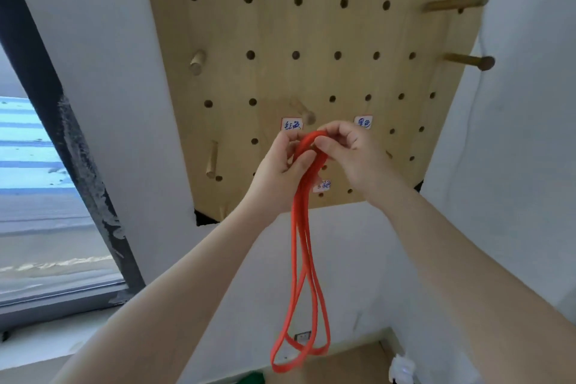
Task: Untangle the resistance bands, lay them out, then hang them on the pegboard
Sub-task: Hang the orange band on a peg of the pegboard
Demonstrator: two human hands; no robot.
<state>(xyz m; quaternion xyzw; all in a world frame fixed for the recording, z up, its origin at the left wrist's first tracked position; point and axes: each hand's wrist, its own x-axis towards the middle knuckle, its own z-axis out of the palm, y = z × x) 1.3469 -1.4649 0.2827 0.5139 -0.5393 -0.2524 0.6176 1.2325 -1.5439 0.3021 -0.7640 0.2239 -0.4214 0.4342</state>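
Note:
A red resistance band [299,274], folded into hanging loops, dangles in front of a wooden pegboard [311,40] on the white wall. My left hand [285,165] and my right hand [349,150] both pinch the band's top bend, held just below a short wooden peg [304,112]. A small handwritten label [291,125] sits left of that peg, another label [363,123] to its right, and a third label [324,186] lower down, partly behind the band.
More wooden pegs stick out of the board: one at left [197,62], one lower left [212,162], two at right [455,4] [470,61]. A dark window frame [78,165] runs along the left. A green object [252,379] and a white object [402,368] lie at the bottom.

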